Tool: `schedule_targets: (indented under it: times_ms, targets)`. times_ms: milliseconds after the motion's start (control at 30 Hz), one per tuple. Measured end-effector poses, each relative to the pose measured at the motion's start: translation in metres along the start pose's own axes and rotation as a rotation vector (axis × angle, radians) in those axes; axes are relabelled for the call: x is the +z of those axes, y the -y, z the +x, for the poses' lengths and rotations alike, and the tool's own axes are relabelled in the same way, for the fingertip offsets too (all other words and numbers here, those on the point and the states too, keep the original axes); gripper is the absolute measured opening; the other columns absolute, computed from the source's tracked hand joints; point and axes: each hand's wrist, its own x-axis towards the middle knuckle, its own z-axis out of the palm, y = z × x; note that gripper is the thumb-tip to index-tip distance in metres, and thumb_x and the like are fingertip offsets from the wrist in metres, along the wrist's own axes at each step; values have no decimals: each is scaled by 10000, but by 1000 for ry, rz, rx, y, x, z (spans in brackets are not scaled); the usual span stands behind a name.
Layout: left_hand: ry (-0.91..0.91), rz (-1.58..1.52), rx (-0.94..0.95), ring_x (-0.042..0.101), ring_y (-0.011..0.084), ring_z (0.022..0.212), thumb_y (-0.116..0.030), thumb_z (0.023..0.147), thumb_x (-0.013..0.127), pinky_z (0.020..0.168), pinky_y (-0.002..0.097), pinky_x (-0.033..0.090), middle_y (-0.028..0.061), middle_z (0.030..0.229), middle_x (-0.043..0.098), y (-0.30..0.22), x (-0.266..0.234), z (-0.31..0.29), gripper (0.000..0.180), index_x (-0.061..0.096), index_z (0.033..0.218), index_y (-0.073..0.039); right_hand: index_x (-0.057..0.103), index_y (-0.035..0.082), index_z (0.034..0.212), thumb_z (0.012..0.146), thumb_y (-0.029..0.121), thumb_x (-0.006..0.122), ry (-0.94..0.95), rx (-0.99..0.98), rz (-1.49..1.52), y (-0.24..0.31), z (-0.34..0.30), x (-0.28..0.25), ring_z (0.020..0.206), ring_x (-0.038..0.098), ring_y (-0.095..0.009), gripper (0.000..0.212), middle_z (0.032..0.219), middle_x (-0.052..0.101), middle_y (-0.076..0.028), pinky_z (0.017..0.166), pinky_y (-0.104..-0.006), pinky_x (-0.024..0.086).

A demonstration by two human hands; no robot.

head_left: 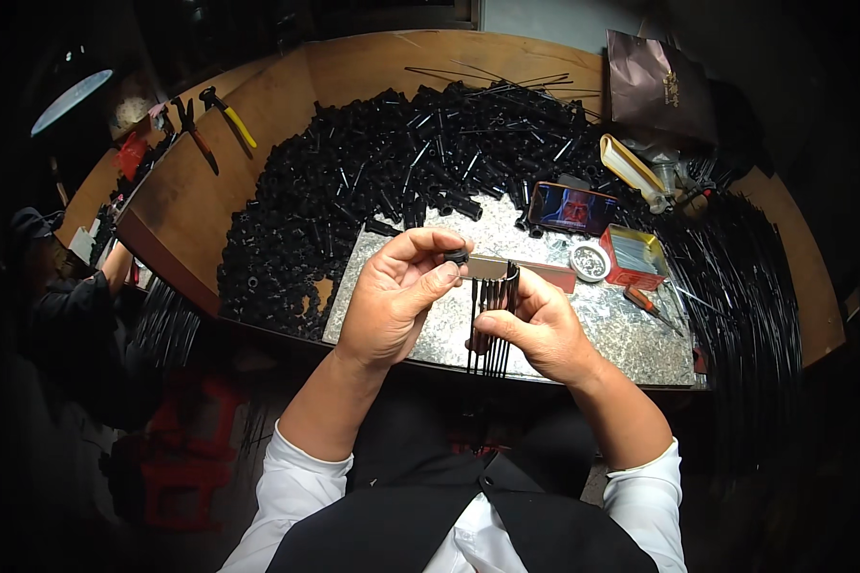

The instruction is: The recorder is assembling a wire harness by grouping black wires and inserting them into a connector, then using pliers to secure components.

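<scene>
My left hand (382, 307) pinches a small round black plastic piece (457, 256) between thumb and fingertips. To its right, my right hand (552, 336) is closed around a bunch of thin black rods (490, 329), its thumb pressed across them. The rods hang downward, and their upper ends fan out in a curved row near the black piece. Whether the piece touches a rod, I cannot tell. Both hands are above the near edge of a speckled stone slab (631, 339).
A large heap of black plastic parts (392, 143) lies beyond the slab. On the right are a lit phone (571, 208), a round tin (590, 262), a red box (637, 253), a screwdriver (642, 302) and long black rods (745, 286). Pliers (229, 116) hang on the left wall; a person (76, 306) sits beyond.
</scene>
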Motion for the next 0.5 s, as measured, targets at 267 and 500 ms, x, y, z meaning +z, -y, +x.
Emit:
schedule_targets:
  times_ms: [267,500]
  targets:
    - [15,9,21,565,134,978,18,885,549,898,273,460,105,1105,597,1,3,-2,241,561,1126,14,494,-10,1215,870,49,618,5,-16,14,-1,-1,-1,761,629,-141,372,878,614,-61,694,-279,528]
    - [87,55,58,563,164,1044,28,876,554,936,297,449,123,1133,595,3,4,-5,239,579,1115,28,497,-16,1176,867,55,625,5,5,21,-1,-1,-2,773,628,-139,342,898,607,-58,714,-288,534]
